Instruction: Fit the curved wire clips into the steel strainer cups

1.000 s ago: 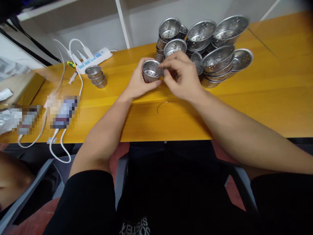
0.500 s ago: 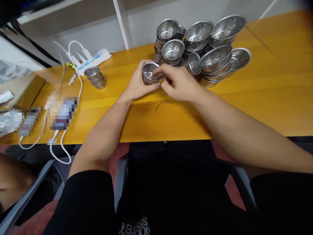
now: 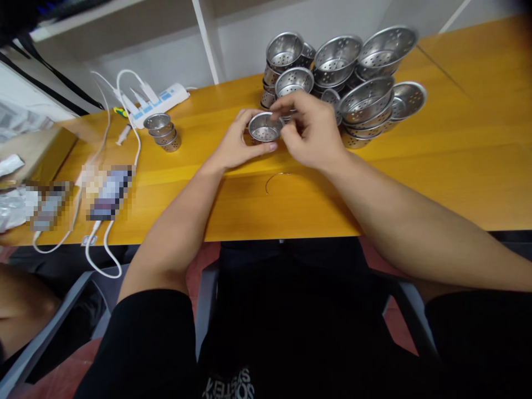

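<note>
Since the earlier frame, the right hand [image 3: 311, 128] has been lifting its fingertips out of the perforated metal cup [image 3: 265, 133], and the cup has been shifting slightly right within the left hand [image 3: 236, 143]. We are now seeing the left hand gripping the cup, its fingers wrapping the left side and its thumb lying along the near side. The right hand is curling its fingers at the cup's right rim, though we are failing to make out whether they are pinching anything. The cup is sitting above the middle of the desk [image 3: 419, 185], on the far side of a thin curved wire [image 3: 275, 177] and to the near left of the larger group of stacked cups [image 3: 368, 102]; a smaller stack [image 3: 162, 132] is standing farther left. We are judging the cup to be light, stiff and hardly fragile, its smooth metal perhaps sliding a little under dry skin. For holding, we are favouring the outer wall just below the flared rim, with thumb and fingers opposing, which is leaving the mouth free for the right fingertips.
</note>
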A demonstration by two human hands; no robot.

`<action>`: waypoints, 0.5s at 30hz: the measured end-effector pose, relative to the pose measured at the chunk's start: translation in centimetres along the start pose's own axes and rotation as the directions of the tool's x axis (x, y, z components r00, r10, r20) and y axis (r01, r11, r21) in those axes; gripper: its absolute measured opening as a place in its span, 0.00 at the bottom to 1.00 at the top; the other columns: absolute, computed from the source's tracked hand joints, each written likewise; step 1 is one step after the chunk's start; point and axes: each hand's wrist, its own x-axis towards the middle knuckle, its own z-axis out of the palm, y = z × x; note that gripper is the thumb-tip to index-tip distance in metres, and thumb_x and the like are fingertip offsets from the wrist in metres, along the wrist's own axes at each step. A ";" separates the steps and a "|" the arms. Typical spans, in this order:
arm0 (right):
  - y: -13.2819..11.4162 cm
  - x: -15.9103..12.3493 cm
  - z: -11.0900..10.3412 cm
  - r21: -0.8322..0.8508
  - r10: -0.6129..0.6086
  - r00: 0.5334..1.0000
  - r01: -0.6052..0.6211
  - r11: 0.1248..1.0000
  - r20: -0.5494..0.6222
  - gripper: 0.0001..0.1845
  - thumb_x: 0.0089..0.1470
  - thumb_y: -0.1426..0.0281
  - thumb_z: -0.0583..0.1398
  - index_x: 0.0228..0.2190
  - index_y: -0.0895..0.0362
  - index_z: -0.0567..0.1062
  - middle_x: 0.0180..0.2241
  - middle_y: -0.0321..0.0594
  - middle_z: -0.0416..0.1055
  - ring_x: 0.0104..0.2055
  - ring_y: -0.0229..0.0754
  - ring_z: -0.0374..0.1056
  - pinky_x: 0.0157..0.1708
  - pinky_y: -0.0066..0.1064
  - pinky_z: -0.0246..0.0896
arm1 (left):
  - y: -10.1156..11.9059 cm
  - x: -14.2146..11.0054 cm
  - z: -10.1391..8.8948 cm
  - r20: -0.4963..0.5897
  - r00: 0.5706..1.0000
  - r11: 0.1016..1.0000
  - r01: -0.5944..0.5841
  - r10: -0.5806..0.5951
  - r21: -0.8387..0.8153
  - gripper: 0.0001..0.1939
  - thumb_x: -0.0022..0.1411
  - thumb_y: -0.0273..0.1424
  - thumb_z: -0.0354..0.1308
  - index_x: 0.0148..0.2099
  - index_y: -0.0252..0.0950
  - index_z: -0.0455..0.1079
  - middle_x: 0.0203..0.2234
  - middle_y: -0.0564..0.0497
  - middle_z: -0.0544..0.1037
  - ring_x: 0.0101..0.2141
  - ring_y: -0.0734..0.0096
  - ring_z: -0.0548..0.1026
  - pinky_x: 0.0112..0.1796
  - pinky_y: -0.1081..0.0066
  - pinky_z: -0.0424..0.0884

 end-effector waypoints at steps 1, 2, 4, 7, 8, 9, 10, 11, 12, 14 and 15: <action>-0.3 0.0 -0.2 -0.020 0.009 1.000 -0.010 1.000 -0.026 0.28 0.79 0.60 0.64 0.75 0.43 0.82 0.65 0.54 0.88 0.63 0.73 0.85 0.54 0.60 0.85 | 0.2 -0.1 0.0 0.019 1.000 1.000 0.004 -0.004 -0.004 0.56 0.62 0.81 0.76 0.74 0.49 0.75 0.68 0.41 0.83 0.71 0.35 0.84 0.74 0.35 0.80; -0.6 -0.1 -0.4 -0.044 0.018 0.999 -0.020 0.999 -0.042 0.29 0.79 0.60 0.65 0.76 0.42 0.82 0.64 0.53 0.89 0.64 0.74 0.85 0.53 0.61 0.85 | 0.5 -0.2 0.1 0.036 0.999 1.000 0.004 -0.003 -0.013 0.56 0.63 0.81 0.76 0.74 0.48 0.75 0.68 0.40 0.84 0.71 0.35 0.84 0.75 0.35 0.80; -1.0 -0.2 -0.6 -0.108 0.023 0.999 -0.027 0.994 -0.039 0.31 0.78 0.59 0.66 0.77 0.39 0.81 0.61 0.53 0.90 0.65 0.76 0.85 0.52 0.62 0.86 | 0.9 -0.4 0.5 0.053 0.999 1.000 -0.010 0.011 -0.028 0.55 0.64 0.80 0.75 0.75 0.47 0.74 0.70 0.39 0.85 0.71 0.36 0.84 0.76 0.37 0.80; -1.2 -0.4 -0.6 -0.177 0.017 1.000 -0.017 0.984 -0.001 0.34 0.78 0.58 0.67 0.80 0.40 0.79 0.60 0.53 0.91 0.66 0.76 0.84 0.53 0.61 0.86 | 1.0 -0.5 1.5 0.092 0.995 0.999 -0.022 0.025 -0.028 0.54 0.67 0.76 0.76 0.77 0.46 0.73 0.73 0.37 0.84 0.73 0.35 0.84 0.77 0.37 0.79; -1.2 -0.4 -0.6 -0.174 0.024 1.000 -0.023 0.985 0.006 0.35 0.79 0.58 0.66 0.81 0.41 0.78 0.61 0.53 0.90 0.66 0.75 0.84 0.54 0.61 0.85 | 0.9 -0.4 1.9 0.109 0.994 0.999 -0.021 0.024 -0.028 0.53 0.68 0.74 0.77 0.78 0.45 0.73 0.74 0.37 0.84 0.74 0.35 0.84 0.78 0.36 0.79; -1.2 -0.4 -0.6 -0.159 0.038 0.999 -0.037 0.987 0.008 0.34 0.80 0.59 0.64 0.81 0.41 0.78 0.63 0.53 0.90 0.66 0.74 0.84 0.55 0.60 0.85 | 0.7 -0.4 2.3 0.123 0.992 0.999 -0.021 0.025 -0.030 0.52 0.69 0.71 0.78 0.79 0.44 0.72 0.75 0.36 0.83 0.74 0.34 0.83 0.79 0.35 0.78; -1.2 -0.4 -0.5 -0.138 0.057 0.998 -0.055 0.989 0.009 0.33 0.82 0.60 0.62 0.81 0.42 0.78 0.64 0.54 0.89 0.65 0.73 0.84 0.57 0.60 0.84 | 0.4 -0.3 2.6 0.129 0.991 0.999 -0.023 0.027 -0.033 0.51 0.70 0.68 0.79 0.80 0.44 0.72 0.76 0.35 0.83 0.75 0.33 0.83 0.80 0.34 0.78; -1.2 -0.4 -0.5 -0.114 0.075 0.997 -0.073 0.991 0.012 0.32 0.83 0.61 0.60 0.81 0.42 0.78 0.64 0.54 0.89 0.66 0.72 0.84 0.59 0.60 0.83 | 0.2 -0.3 2.9 0.130 0.991 0.999 -0.026 0.031 -0.037 0.50 0.72 0.66 0.79 0.81 0.43 0.71 0.76 0.34 0.82 0.77 0.33 0.81 0.81 0.33 0.77; -1.2 -0.3 -0.5 -0.095 0.090 0.996 -0.088 0.992 0.019 0.32 0.84 0.62 0.58 0.81 0.43 0.78 0.65 0.54 0.88 0.66 0.71 0.84 0.60 0.60 0.83 | -0.1 -0.2 3.1 0.126 0.991 0.999 -0.029 0.034 -0.040 0.49 0.73 0.64 0.79 0.81 0.43 0.71 0.77 0.34 0.81 0.78 0.32 0.80 0.81 0.33 0.76; -1.2 -0.3 -0.5 -0.076 0.112 0.993 -0.108 0.991 0.041 0.31 0.84 0.62 0.56 0.80 0.43 0.79 0.65 0.54 0.88 0.67 0.72 0.83 0.62 0.61 0.81 | -0.3 -0.3 3.2 0.122 0.992 0.999 -0.033 0.038 -0.040 0.48 0.74 0.62 0.78 0.82 0.44 0.70 0.77 0.34 0.80 0.79 0.33 0.79 0.81 0.33 0.76; -1.2 -0.2 -0.4 -0.077 0.119 0.991 -0.114 0.990 0.058 0.32 0.84 0.61 0.56 0.80 0.44 0.79 0.64 0.55 0.88 0.67 0.72 0.82 0.62 0.61 0.81 | -0.2 -0.3 3.0 0.122 0.992 0.999 -0.037 0.040 -0.032 0.47 0.74 0.62 0.78 0.81 0.44 0.70 0.77 0.35 0.80 0.78 0.34 0.80 0.81 0.33 0.77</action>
